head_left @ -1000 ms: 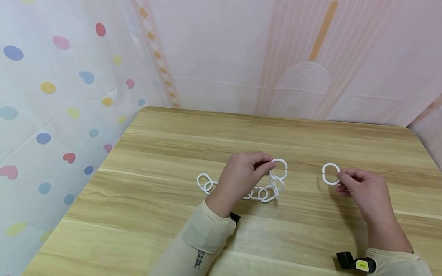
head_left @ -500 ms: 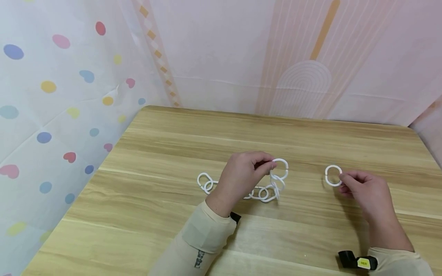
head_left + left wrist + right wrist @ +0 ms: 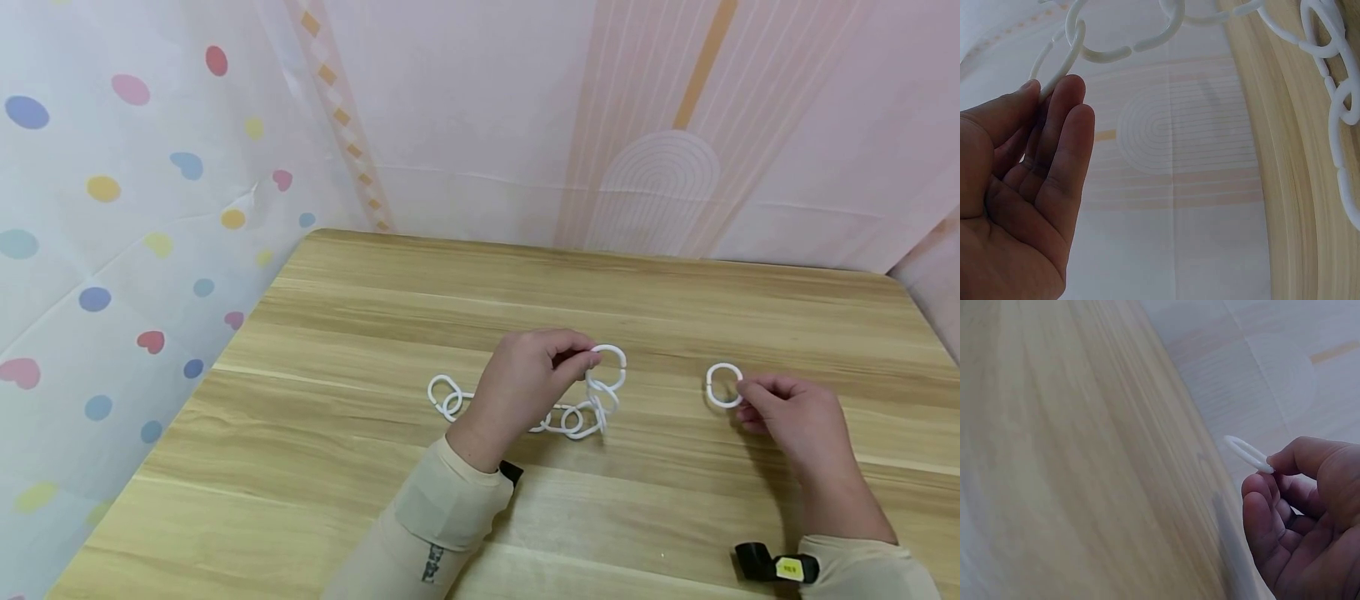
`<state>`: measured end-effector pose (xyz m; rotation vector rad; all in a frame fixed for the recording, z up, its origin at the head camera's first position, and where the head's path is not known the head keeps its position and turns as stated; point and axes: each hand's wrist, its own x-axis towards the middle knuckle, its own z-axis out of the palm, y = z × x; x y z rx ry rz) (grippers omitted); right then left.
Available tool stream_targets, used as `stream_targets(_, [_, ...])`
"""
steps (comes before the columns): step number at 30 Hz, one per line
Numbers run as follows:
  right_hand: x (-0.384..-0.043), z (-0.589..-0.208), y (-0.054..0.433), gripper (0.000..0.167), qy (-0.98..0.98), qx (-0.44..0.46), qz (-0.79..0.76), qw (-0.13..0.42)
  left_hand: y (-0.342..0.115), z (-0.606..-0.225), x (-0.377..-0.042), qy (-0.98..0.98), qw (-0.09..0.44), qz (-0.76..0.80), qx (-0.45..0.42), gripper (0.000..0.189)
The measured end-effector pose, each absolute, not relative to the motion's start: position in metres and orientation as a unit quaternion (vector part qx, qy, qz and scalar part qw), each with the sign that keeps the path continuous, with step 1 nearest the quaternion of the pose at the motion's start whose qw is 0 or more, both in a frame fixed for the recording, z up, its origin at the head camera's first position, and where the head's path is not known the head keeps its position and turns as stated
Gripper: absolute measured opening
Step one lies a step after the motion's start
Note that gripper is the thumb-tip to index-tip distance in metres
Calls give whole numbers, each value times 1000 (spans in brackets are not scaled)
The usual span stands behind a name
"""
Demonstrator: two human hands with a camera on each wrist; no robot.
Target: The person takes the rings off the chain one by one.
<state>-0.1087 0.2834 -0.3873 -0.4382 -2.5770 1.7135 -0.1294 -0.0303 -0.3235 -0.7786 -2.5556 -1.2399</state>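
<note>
My left hand (image 3: 517, 387) pinches the end link of a white plastic chain (image 3: 573, 422) between thumb and fingertips. From that raised end link (image 3: 621, 360) a few links hang down to the tabletop, and the rest trails leftward behind my wrist, partly hidden, with its far end showing past it. In the left wrist view the held link (image 3: 1061, 69) loops through its neighbour. Over to the right, my right hand (image 3: 798, 417) holds a single loose white link (image 3: 709, 387) by its edge, upright and apart from the chain. The right wrist view shows this loose link (image 3: 1247, 452) nearly edge-on.
Both hands work above a wood-grain table (image 3: 637, 517). A patterned cloth backdrop (image 3: 465, 108) hangs behind its far edge, and a dotted cloth (image 3: 187, 250) stands at the left. A black wrist strap piece (image 3: 776, 567) sits by the right cuff.
My right hand has shifted slightly to the right and a little lower in view with the loose link. The left hand and chain look nearly still.
</note>
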Motion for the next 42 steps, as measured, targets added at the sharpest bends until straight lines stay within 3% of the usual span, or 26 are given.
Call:
stream_targets(19, [-108, -390, 286, 36, -849, -158, 503, -34, -31, -321, -128, -866, 100, -412, -267, 8])
stream_targets(42, [-110, -395, 287, 34, -901, -141, 411, -13, -29, -322, -128, -868, 96, -408, -267, 8])
